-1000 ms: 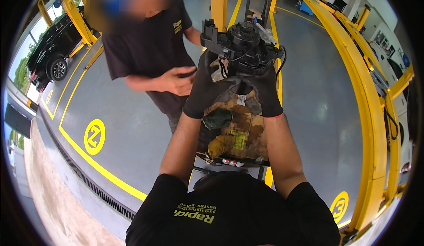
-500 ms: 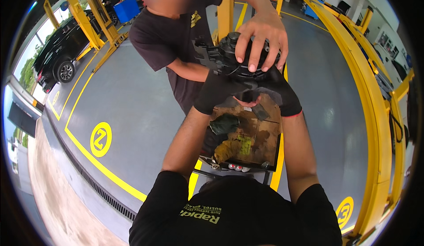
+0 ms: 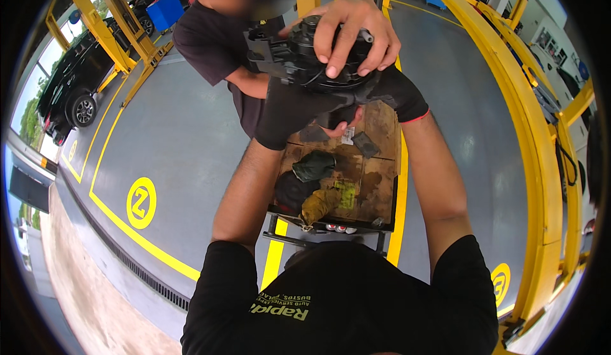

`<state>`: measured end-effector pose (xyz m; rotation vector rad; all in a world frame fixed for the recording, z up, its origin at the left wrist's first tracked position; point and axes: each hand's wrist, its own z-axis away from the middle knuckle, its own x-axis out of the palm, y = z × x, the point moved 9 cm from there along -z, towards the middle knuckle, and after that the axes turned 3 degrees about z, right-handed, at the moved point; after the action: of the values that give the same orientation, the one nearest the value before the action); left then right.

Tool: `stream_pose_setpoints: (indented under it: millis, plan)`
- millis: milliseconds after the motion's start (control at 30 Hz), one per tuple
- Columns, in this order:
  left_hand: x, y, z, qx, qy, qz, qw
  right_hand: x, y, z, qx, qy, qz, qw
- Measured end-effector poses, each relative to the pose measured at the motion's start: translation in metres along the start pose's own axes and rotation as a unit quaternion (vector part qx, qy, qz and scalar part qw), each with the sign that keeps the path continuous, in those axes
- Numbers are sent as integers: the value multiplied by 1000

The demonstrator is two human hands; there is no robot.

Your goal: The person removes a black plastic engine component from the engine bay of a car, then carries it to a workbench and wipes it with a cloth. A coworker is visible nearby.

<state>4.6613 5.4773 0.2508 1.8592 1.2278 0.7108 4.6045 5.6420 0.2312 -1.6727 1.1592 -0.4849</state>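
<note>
Both my hands wear black gloves and hold up a black rounded car part (image 3: pixel 305 49) with a bracket-like piece at its left side. My left hand (image 3: pixel 289 110) grips it from the lower left, the fingers partly hidden beneath it. On the lower right, my right hand (image 3: pixel 396 94) is closed around its edge. A co-worker facing me has a bare hand (image 3: pixel 356 40) spread over the top of the same part. Another bare hand (image 3: pixel 340 127) of theirs shows from below, under the part. The part's underside is mostly hidden.
Below the part stands a cart with a stained cardboard-covered top (image 3: pixel 375 186). On it lie a dark green cloth (image 3: pixel 314 166), a yellowish glove (image 3: pixel 320 205) and a small dark pad (image 3: pixel 365 145). Yellow lift posts (image 3: pixel 118 21) and a black car (image 3: pixel 73 84) are farther off.
The car part, held by my hands and the co-worker's, has shifted slightly left and up in view. More of the cart top shows beneath it. My grip stays closed.
</note>
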Motion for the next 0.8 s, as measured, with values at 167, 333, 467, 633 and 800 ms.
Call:
stream_pose_setpoints:
  millis: [167,333,467,633,800]
  plan:
    - [-19,6,-1,-74,-11,-34,997,26,-37,2,-64,53,34,996]
    - [-41,-1,-4,-2,-88,23,996,49,-25,-1,14,52,-40,998]
    - [-57,-4,-6,-31,-163,17,986,71,-52,1,-23,96,-25,995]
    - [-68,-6,-6,127,-208,106,964,101,-69,-3,65,101,-27,992]
    - [-78,-31,-45,149,-208,142,956,125,-45,-9,90,47,-82,991]
